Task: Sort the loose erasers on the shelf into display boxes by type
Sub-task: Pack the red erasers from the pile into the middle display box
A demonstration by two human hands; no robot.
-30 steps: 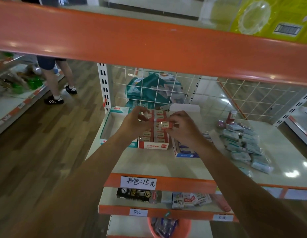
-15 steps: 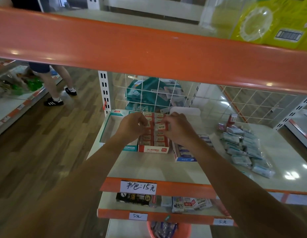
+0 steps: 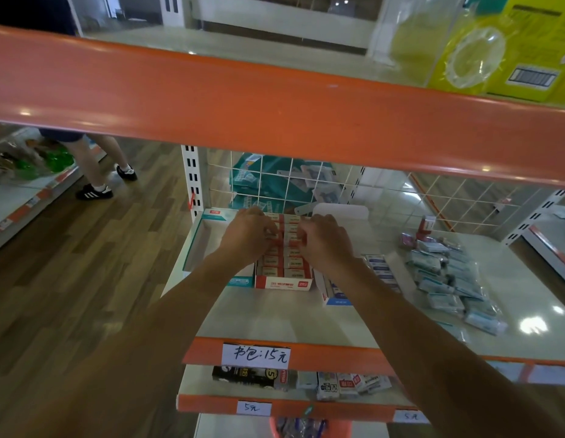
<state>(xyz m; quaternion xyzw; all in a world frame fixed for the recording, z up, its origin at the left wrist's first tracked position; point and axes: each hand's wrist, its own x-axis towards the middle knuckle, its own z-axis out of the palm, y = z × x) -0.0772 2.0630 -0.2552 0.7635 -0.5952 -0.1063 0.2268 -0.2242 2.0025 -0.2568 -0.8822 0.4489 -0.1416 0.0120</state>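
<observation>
L hand [image 3: 248, 235] & R hand [image 3: 327, 240] shown over red display box [image 3: 284, 283] on shelf [image 3: 274, 317]; fingers curled, hold not discernible; loose erasers [image 3: 448, 279] piled to R

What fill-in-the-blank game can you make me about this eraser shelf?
1. The left hand and right hand both reach into the ___ display box.
2. The teal display box stands to the ___ of it.
3. The pile of loose wrapped erasers lies towards the ___ end of the shelf.
Missing words: red; left; right.
</observation>
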